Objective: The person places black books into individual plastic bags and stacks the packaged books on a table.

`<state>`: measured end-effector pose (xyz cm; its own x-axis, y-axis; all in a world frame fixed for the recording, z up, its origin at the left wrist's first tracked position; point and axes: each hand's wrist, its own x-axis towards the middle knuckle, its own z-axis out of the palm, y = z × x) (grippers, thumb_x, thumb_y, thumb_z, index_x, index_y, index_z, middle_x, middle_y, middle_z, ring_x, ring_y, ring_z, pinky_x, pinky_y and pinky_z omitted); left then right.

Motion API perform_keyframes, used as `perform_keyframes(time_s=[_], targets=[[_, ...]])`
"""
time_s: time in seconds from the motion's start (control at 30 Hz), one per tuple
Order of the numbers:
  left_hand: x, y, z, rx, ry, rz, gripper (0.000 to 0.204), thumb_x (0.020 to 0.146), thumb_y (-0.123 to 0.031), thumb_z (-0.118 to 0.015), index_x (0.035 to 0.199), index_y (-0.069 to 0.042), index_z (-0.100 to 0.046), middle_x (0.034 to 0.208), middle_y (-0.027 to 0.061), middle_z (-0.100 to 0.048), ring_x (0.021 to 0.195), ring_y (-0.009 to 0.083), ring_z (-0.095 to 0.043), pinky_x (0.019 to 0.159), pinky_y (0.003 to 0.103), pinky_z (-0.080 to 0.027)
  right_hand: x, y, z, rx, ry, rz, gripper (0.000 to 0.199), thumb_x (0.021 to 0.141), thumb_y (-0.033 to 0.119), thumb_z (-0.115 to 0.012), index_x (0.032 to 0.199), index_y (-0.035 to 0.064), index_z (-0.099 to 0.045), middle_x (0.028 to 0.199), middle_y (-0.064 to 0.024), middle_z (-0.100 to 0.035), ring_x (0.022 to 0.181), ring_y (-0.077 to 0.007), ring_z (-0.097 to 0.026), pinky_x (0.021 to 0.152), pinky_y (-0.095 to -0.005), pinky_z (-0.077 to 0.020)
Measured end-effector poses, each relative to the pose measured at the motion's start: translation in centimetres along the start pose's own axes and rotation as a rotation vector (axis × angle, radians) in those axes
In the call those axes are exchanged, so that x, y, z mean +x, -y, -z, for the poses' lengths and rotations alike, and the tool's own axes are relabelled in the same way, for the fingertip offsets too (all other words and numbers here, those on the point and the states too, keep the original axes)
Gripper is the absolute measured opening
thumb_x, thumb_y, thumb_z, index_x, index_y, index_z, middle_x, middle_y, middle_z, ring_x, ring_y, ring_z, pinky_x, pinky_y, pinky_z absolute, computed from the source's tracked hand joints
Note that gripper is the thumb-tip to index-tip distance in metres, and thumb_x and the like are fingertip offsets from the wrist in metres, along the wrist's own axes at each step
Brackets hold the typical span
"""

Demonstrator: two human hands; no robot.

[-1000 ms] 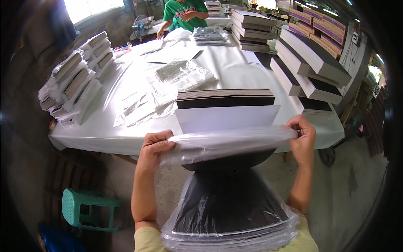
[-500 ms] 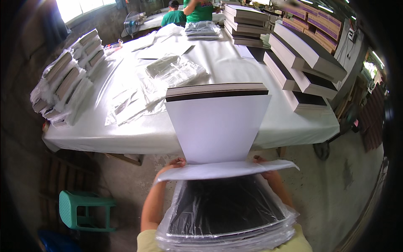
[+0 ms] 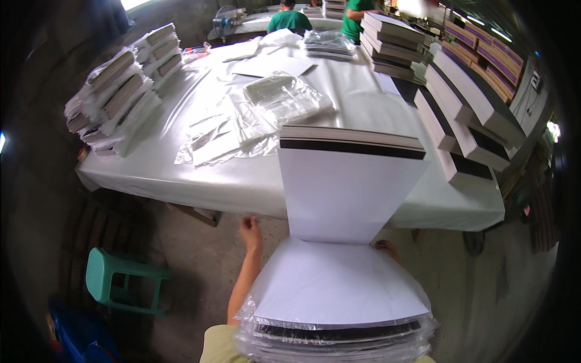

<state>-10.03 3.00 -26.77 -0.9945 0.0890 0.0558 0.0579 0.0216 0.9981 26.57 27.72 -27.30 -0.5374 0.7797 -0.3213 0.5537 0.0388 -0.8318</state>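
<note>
In front of me lies a stack of flat black boards in clear plastic wrap, with a white sheet flat on top. Beyond it, against the table's near edge, stands an upright pile of boards with a white face toward me. My left hand is raised left of the stack, apart from the sheet, its fingers pinched together; whether anything thin is between them does not show. My right hand is at the sheet's far right corner, near the foot of the upright pile, its fingers partly hidden.
The table has a white cover. On it are crumpled clear plastic bags, wrapped bundles at left and thick board stacks at right. A green stool stands on the floor. Two people in green are far off.
The white sheet, lifted and tilted before, now lies flat over the black board. My left hand has let go of its edge and moved out left. The view has swung slightly left.
</note>
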Motion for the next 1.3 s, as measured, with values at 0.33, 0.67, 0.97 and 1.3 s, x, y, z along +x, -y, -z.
perform_keyframes(time_s=[0.33, 0.67, 0.97, 1.3], targets=[[15.3, -17.9, 4.5, 0.677, -0.256, -0.541, 0.037, 0.08, -0.026, -0.056, 0.108, -0.002, -0.054, 0.106, 0.0143, -0.053, 0.097, 0.0279, -0.05, 0.082, 0.035, -0.041, -6.5, 18.9, 6.0, 0.649, 0.449, 0.73, 0.027, 0.074, 0.018, -0.066, 0.088, -0.0001, -0.051, 0.079, -0.009, -0.052, 0.075, -0.0175, -0.05, 0.067, -0.0291, -0.0394], [19.3, -16.7, 1.9, 0.847, -0.28, -0.187, 0.015, 0.076, -0.022, -0.058, 0.088, -0.013, -0.062, 0.102, 0.0055, -0.058, 0.104, 0.0226, -0.049, 0.082, 0.04, -0.037, -7.6, 29.9, 3.0, -0.005, 0.778, 0.711, 0.028, 0.066, 0.008, -0.071, 0.09, 0.0018, -0.058, 0.083, -0.007, -0.057, 0.078, -0.0152, -0.054, 0.072, -0.0284, -0.0414], [21.4, -14.9, 2.4, -0.027, -0.3, -0.182, 0.017, 0.076, -0.001, -0.058, 0.092, -0.001, -0.053, 0.077, 0.0097, -0.059, 0.072, 0.017, -0.056, 0.066, 0.028, -0.045, -5.1, 28.4, 3.8, 0.062, 0.5, 0.816, 0.018, 0.072, 0.004, -0.067, 0.088, 0.0026, -0.059, 0.072, -0.0022, -0.057, 0.065, -0.0097, -0.055, 0.061, -0.023, -0.0449], [22.4, -18.3, 2.3, -0.097, 0.463, 0.497, 0.012, 0.082, -0.02, -0.057, 0.089, -0.01, -0.056, 0.072, -0.0006, -0.046, 0.058, 0.0091, -0.042, 0.05, 0.022, -0.036, -5.2, 29.1, 3.6, 0.048, 0.522, 0.777, 0.016, 0.073, 0.002, -0.065, 0.088, 0.0026, -0.059, 0.071, -0.0019, -0.058, 0.067, -0.0099, -0.056, 0.064, -0.0225, -0.0454]])
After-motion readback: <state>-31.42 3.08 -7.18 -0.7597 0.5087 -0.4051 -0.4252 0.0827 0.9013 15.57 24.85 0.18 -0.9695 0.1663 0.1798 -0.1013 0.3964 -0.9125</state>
